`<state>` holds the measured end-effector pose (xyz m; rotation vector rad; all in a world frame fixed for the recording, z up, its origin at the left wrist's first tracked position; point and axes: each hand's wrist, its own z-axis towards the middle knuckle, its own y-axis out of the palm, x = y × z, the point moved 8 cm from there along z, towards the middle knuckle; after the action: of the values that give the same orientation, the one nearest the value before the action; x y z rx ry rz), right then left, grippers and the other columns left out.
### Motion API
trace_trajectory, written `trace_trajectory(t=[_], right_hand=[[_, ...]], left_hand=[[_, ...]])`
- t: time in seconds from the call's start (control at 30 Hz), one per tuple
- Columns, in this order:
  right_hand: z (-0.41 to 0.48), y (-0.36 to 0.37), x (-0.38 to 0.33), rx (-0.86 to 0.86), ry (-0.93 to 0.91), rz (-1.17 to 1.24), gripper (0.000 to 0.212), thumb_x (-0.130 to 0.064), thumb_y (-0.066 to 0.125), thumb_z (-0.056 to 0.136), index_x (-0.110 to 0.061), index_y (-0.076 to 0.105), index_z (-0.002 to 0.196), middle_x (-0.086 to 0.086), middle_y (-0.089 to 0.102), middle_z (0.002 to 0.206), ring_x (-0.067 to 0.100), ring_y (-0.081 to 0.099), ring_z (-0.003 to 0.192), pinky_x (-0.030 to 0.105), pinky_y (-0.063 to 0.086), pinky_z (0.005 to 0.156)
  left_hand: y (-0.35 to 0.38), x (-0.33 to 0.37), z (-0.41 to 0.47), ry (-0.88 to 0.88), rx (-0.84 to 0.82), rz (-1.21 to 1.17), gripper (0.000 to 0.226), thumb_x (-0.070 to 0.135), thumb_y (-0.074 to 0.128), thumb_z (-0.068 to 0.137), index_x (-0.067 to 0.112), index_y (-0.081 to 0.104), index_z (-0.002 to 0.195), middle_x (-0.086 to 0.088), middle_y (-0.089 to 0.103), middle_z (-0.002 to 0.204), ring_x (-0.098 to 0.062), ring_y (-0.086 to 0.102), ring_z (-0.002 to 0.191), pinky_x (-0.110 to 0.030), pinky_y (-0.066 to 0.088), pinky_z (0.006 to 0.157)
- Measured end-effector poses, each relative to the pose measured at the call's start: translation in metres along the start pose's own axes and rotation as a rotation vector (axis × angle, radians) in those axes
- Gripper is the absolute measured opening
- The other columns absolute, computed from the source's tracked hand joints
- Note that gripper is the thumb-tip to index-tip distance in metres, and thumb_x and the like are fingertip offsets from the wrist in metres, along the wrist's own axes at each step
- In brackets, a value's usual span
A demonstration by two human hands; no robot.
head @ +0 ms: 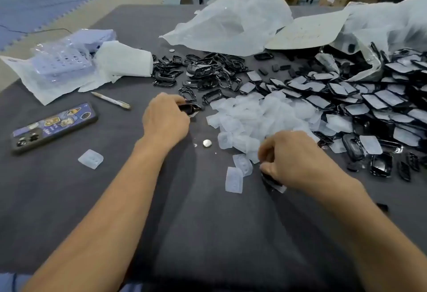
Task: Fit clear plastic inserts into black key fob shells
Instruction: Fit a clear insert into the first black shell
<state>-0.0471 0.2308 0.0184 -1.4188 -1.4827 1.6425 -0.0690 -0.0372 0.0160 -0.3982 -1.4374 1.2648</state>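
we see the left hand (165, 120) out over the dark worktop (208, 234), its grip closed, fingers and thumb curled round a black shell (190, 107) at the near edge of a scatter of black frames (208, 70). the right hand (293, 157) sits nearer to us and lower, its grip also closed, fingers curled over a second shell (270, 179). a pale, clear-looking edge shows under it, but we cannot tell how it sits in the shell. just beyond that hand lies the pile of clear inserts (258, 116), and two loose inserts (234, 179) lie just left of it. one stray insert (90, 159) lies well apart on the left. a coin cell (207, 143) lies between the hands. to the right spreads a heap of filled shells (369, 100), spilling from a plastic bag (231, 26). a phone (54, 127) and a pen (111, 100) lie to the left.
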Motion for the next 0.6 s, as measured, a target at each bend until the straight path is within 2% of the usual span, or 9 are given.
trace_trajectory(t=[0.07, 0.17, 0.33, 0.37, 0.43, 0.5, 0.53, 0.6], right_hand=[[0.007, 0.002, 0.004, -0.026, 0.020, -0.076, 0.005, -0.025, 0.079, 0.081, -0.025, 0.074, 0.080, -0.005, 0.073, 0.074, 0.016, 0.070, 0.073, 0.035, 0.061, 0.070], [0.010, 0.007, 0.003, -0.089, 0.001, -0.181, 0.008, -0.025, 0.075, 0.079, -0.021, 0.072, 0.073, -0.002, 0.072, 0.069, 0.020, 0.069, 0.066, 0.038, 0.062, 0.065], [0.013, 0.005, -0.003, -0.272, 0.013, -0.245, 0.011, -0.024, 0.079, 0.069, -0.019, 0.071, 0.074, -0.001, 0.071, 0.065, 0.019, 0.069, 0.059, 0.035, 0.062, 0.056], [0.013, 0.005, -0.005, -0.306, 0.008, -0.261, 0.013, -0.023, 0.080, 0.066, -0.021, 0.071, 0.075, -0.002, 0.071, 0.066, 0.017, 0.068, 0.058, 0.030, 0.059, 0.050], [0.013, 0.006, -0.008, -0.338, -0.018, -0.336, 0.017, -0.016, 0.077, 0.065, -0.022, 0.068, 0.078, -0.004, 0.067, 0.071, 0.015, 0.061, 0.053, 0.022, 0.043, 0.040], [0.015, 0.008, -0.009, -0.340, -0.044, -0.359, 0.016, -0.014, 0.073, 0.068, -0.022, 0.064, 0.079, -0.005, 0.060, 0.072, 0.012, 0.051, 0.047, 0.020, 0.031, 0.039], [0.016, 0.009, -0.006, -0.358, -0.044, -0.329, 0.015, -0.015, 0.072, 0.068, -0.023, 0.064, 0.078, -0.006, 0.060, 0.071, 0.011, 0.051, 0.045, 0.020, 0.033, 0.038], [0.020, 0.012, -0.001, -0.407, -0.051, -0.225, 0.017, -0.017, 0.072, 0.064, -0.025, 0.065, 0.078, -0.006, 0.066, 0.068, 0.014, 0.062, 0.052, 0.025, 0.049, 0.043]], left_hand=[[0.007, 0.002, 0.006, 0.036, -0.012, 0.096, 0.041, 0.015, 0.062, 0.095, 0.029, 0.070, 0.132, -0.003, 0.066, 0.134, -0.030, 0.058, 0.122, -0.040, 0.045, 0.103], [0.020, 0.003, 0.007, 0.110, -0.007, 0.162, 0.039, 0.019, 0.063, 0.098, 0.025, 0.067, 0.137, -0.006, 0.067, 0.134, -0.032, 0.054, 0.125, -0.042, 0.040, 0.103], [0.015, -0.002, 0.004, 0.148, 0.131, 0.036, 0.030, 0.012, 0.069, 0.092, 0.025, 0.078, 0.118, 0.001, 0.071, 0.117, -0.027, 0.059, 0.111, -0.036, 0.040, 0.093], [0.015, -0.003, 0.003, 0.137, 0.135, 0.014, 0.028, 0.013, 0.068, 0.093, 0.028, 0.079, 0.114, 0.005, 0.071, 0.115, -0.025, 0.061, 0.108, -0.034, 0.042, 0.087], [0.012, -0.004, 0.003, 0.107, 0.170, -0.040, 0.026, 0.019, 0.067, 0.094, 0.034, 0.079, 0.112, 0.012, 0.071, 0.110, -0.020, 0.065, 0.102, -0.030, 0.042, 0.080], [0.007, -0.007, 0.002, 0.075, 0.221, -0.132, 0.026, 0.022, 0.070, 0.092, 0.035, 0.078, 0.113, 0.012, 0.074, 0.109, -0.019, 0.068, 0.101, -0.033, 0.050, 0.085], [0.004, -0.008, 0.003, 0.056, 0.241, -0.176, 0.027, 0.024, 0.070, 0.091, 0.035, 0.077, 0.114, 0.011, 0.075, 0.108, -0.019, 0.070, 0.100, -0.034, 0.053, 0.089], [0.002, -0.007, 0.004, 0.022, 0.266, -0.249, 0.028, 0.026, 0.071, 0.089, 0.033, 0.077, 0.115, 0.014, 0.077, 0.097, -0.016, 0.071, 0.093, -0.028, 0.052, 0.089]])
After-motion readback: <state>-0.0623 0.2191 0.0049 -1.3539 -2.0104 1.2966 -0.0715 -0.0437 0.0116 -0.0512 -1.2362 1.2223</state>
